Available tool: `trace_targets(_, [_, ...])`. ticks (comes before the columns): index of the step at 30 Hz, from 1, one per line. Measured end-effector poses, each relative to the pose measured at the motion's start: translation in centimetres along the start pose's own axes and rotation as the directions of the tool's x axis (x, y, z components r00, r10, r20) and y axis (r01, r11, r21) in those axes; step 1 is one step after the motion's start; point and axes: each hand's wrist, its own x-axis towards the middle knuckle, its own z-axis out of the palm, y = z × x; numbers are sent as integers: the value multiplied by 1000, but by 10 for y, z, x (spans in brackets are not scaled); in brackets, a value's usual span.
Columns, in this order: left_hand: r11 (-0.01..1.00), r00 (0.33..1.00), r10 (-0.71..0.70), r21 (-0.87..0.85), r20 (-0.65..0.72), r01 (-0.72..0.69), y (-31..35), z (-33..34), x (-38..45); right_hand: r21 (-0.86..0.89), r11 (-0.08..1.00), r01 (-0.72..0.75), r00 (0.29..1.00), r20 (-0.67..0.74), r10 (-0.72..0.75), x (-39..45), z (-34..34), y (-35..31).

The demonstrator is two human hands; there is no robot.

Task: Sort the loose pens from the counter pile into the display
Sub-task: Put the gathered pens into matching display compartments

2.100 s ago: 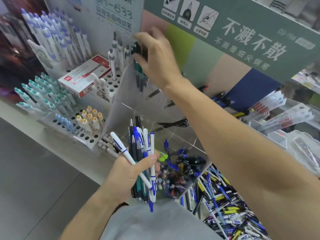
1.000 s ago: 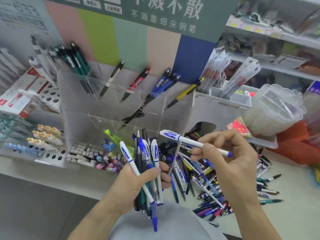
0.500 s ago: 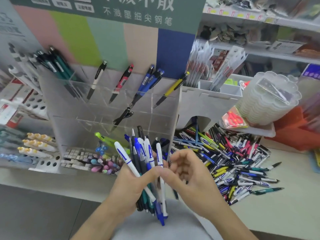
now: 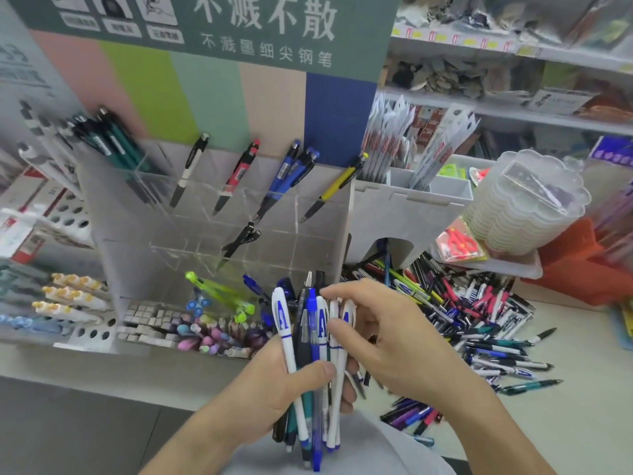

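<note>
Bundle: we see a fistful of pens (image 4: 313, 358), mostly white with blue bands, some dark and teal, standing upright in front of the display's lower bins
Left hand (image 4: 274, 389): wrapped round the bundle's middle, thumb pressed across the barrels
Right hand (image 4: 383, 337): fingers curled onto the upper ends of the white pens at the bundle's right edge; we cannot tell whether it pinches one or only touches them
Change: a second ago the right hand held a single white pen out above the pile; that pen now stands with the others in the bundle, and the hand has come in against them
Meaning: we judge that like pens are being gathered into one batch before any go into a slot
Pile (image 4: 472, 320): loose pens spread on the counter (image 4: 565, 423) to the right, well apart from the slots, so most of the sorting is not yet done
Display (image 4: 219, 214): clear acrylic compartments, each upper one holding one to three pens, more in the far-left one
Writing: green header board (image 4: 267, 25) reads 不溅不散 and, smaller, 不溅墨细尖钢笔; the white pens carry a blue letter A
</note>
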Motion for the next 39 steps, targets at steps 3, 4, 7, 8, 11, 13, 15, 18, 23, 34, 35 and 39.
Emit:
trace_targets(3, [999,999,-24,-23,23,25,-1,1,1,-50,999,7,997,74,-4,1,-3,-2])
trace_targets(4, [999,999,-33,-31,24,34,1,1,1,-71,997,13,996,88,-7,1,-4,-2])
trace_targets(7, [998,999,-43,-52,1,43,2,2,2,-100,995,13,997,77,-6,1,-7,-1])
trace_targets(8, [998,999,-37,-55,-11,36,1,3,3,-85,996,7,997,77,-1,0,-7,0])
trace_targets(11, [996,999,-37,-87,-30,35,-1,5,5,46,997,-54,989,137,48,-3,-9,2])
trace_targets(13, [997,999,-35,-73,19,36,0,7,4,166,979,-117,977,197,83,-5,-10,3])
trace_targets(15, [998,998,-39,-41,42,41,-2,6,5,265,950,-164,973,205,110,-6,-7,8])
trace_targets(18, [998,1000,-30,49,-9,30,-7,2,7,432,879,-202,973,189,130,-10,-1,14])
trace_targets(23, [960,999,35,279,18,-39,-6,3,2,542,790,-286,948,281,150,-23,10,17])
trace_targets(34, [926,967,88,378,-238,9,-13,0,3,723,626,-293,938,91,334,-19,7,10])
trace_targets(35, [909,968,99,418,-232,7,-13,1,4,772,583,-252,945,67,319,-15,8,7])
trace_targets(39, [852,980,88,523,-177,18,-11,10,3,496,844,-203,975,25,219,-2,16,-9])
